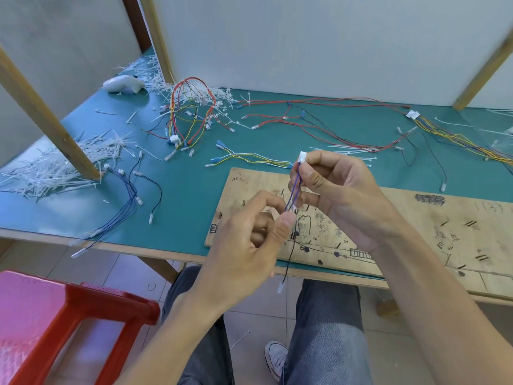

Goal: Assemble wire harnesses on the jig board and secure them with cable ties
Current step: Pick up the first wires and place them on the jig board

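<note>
The left hand is pinching the lower end of the blue wires between thumb and forefinger, with a black wire hanging below. The wires are standing almost upright over the wooden board, white plug pointing up. The right hand is pinching that plug. Beyond, loose wires are lying on the green table.

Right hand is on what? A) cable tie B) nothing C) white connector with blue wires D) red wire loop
C: the right hand pinches the white connector at the top of the blue wires, above the jig board; the left hand pinches the wires lower down.
</note>
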